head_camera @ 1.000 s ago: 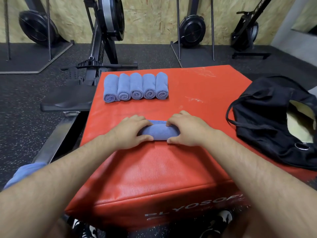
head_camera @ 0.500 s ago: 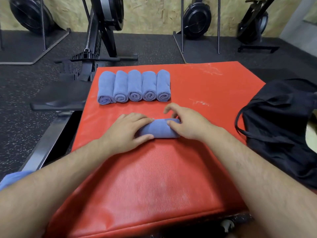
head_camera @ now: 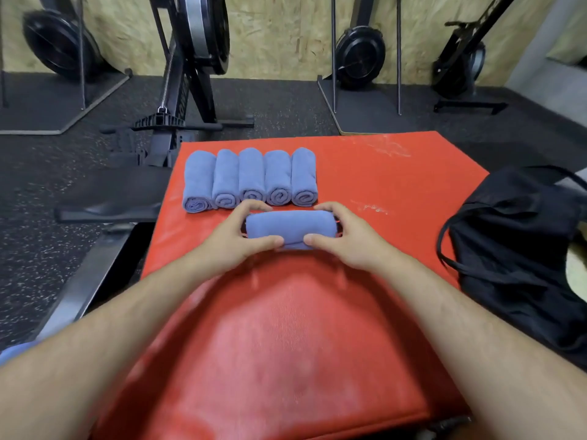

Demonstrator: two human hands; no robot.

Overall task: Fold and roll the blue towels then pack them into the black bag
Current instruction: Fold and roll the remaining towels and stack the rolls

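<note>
At frame centre the left hand (head_camera: 236,241) and right hand (head_camera: 344,241) each pinch one end of the rolled towel (head_camera: 290,228), its long axis running left to right, crosswise to the five rolls (head_camera: 251,177) just above; the black bag (head_camera: 524,236) lies at right, nearer the right hand.

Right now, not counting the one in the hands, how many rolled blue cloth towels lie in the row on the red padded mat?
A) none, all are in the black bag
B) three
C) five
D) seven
C: five rolled blue cloth towels lie side by side on the red padded mat, while the left hand and right hand grip a sixth rolled towel.
</note>
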